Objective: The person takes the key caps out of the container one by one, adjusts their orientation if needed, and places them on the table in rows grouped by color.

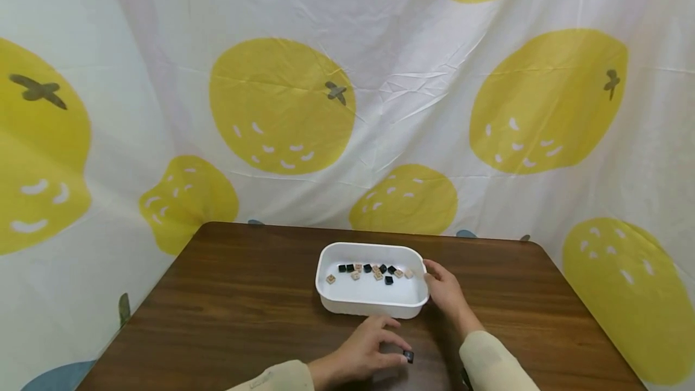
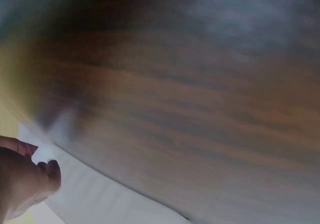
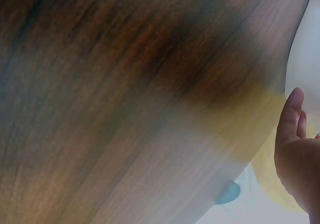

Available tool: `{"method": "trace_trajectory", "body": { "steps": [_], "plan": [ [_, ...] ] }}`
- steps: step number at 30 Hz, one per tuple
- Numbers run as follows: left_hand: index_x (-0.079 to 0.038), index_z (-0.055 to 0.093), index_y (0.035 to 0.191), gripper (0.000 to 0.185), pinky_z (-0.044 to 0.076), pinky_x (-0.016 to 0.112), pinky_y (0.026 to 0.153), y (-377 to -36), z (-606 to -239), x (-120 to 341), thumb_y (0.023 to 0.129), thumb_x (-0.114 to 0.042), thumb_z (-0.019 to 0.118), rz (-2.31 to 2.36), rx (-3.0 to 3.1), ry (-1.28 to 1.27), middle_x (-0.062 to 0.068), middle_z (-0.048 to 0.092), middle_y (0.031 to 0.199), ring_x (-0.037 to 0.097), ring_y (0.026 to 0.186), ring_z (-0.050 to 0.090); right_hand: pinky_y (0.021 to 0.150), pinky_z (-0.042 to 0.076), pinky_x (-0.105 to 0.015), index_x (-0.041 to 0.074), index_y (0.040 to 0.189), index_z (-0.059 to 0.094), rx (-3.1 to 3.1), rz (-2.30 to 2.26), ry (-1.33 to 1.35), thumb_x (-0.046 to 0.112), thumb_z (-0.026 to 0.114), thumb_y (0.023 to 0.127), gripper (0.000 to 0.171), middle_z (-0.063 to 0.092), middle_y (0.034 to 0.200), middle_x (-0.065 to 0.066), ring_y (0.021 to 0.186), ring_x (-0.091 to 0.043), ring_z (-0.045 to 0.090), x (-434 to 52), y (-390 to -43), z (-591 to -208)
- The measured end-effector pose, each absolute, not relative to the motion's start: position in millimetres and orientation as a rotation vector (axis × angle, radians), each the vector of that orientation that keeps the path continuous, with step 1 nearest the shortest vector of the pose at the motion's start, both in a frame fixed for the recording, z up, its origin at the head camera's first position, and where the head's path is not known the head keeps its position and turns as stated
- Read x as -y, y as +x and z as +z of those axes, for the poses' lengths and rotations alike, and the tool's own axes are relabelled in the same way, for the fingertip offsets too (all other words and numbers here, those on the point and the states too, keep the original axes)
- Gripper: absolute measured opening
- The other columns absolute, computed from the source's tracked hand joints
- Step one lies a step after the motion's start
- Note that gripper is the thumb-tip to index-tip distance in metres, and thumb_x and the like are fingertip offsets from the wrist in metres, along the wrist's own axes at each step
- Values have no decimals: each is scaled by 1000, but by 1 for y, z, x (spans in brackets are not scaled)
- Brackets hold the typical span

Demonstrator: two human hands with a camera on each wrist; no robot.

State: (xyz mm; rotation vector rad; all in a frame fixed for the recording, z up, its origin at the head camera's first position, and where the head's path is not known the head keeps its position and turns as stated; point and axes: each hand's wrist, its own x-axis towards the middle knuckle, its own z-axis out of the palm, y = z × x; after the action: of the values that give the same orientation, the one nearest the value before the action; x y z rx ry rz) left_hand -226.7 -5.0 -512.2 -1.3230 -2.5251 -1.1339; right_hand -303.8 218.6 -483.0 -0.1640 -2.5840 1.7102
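**Left hand at loose black tile, right hand steadying tray**

You are resting your left hand point(image 1: 362, 352) flat-ish on the counter point(image 1: 244, 294), nearest to you, fingers relaxed and reaching toward a small black tile point(image 1: 408, 356) lying just off your fingertips. Whether they are touching it, I cannot tell; nothing is pinched or lifted. The tile is squarish, lying flat, so no long axis is readable at this size.

Beyond it, your right hand point(image 1: 446, 291) is lying against the right end wall of the white tray point(image 1: 371, 309), fingers loosely extended along the rim, apparently bracing the tray so it is not sliding. The tray's long axis is running left to right across the counter.

Inside, black and tan tiles point(image 1: 374, 271) are lying scattered in a loose row toward the far wall.

Both wrist views are blurring; only wood grain and finger edges are showing. Behind everything, a lemon-print cloth point(image 1: 347, 77) is hanging.
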Motion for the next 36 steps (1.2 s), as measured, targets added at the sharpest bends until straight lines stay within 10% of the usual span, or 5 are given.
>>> {"method": "trace_trajectory", "body": {
  "steps": [11, 28, 36],
  "plan": [
    [-24, 79, 97, 11, 40, 30, 90, -224, -513, -5, 87, -25, 73, -931, 2582, -1177, 3, 64, 118, 13, 111, 54, 70, 54, -33, -4, 142, 47, 2568, 1718, -138, 7, 44, 102, 42, 56, 125, -34, 95, -33, 63, -218, -304, -481],
    [-33, 75, 111, 26, 35, 21, 92, -218, -508, -1, 85, -37, 77, -264, 2493, -1786, -3, 57, 131, 8, 123, 47, 68, 53, -32, -4, 142, 47, 2565, 1709, -146, 7, 44, 101, 42, 57, 123, -34, 93, -33, 63, -217, -302, -482],
    [-31, 77, 100, 18, 36, 16, 74, -228, -511, -6, 86, -43, 76, -332, 2582, -1529, -12, 62, 106, 2, 97, 52, 71, 53, -33, -4, 142, 47, 2577, 1682, -127, 8, 44, 102, 42, 57, 123, -33, 95, -32, 63, -218, -303, -483]
  ]
}}
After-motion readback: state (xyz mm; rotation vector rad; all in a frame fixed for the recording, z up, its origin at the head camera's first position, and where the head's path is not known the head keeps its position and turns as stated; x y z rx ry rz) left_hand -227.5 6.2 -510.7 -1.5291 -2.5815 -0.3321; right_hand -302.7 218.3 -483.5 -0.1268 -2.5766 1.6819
